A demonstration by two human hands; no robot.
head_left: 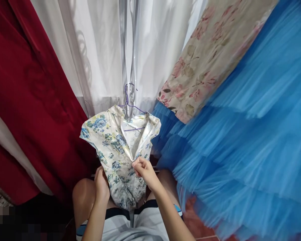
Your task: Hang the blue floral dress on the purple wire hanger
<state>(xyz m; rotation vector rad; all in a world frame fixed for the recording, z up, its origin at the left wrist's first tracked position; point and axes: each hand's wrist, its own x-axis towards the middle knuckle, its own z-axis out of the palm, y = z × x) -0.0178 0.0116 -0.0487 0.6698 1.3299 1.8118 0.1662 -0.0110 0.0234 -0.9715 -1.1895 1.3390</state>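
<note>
A sleeveless-looking white dress with blue flowers (pixel 115 140) hangs in front of me on a purple wire hanger (pixel 126 95). Its front opening spreads in a V, and the lower part drapes down between my knees. At the bottom of that V, my right hand (pixel 143 170) pinches the zipper, thumb and forefinger together; the pull itself is hidden by the fingertips. My left hand (pixel 101 184) grips the dress's left side edge, its fingers passing behind the cloth.
White curtain-like fabric (pixel 100 50) hangs behind, with silvery ribbons (pixel 130 43) beside the hanger. Red cloth (pixel 40 100) falls on the left. To the right hang a cream garment with pink flowers (pixel 198 70) and a tiered blue tulle skirt (pixel 240 150). Reddish floor tiles (pixel 198 217) show below.
</note>
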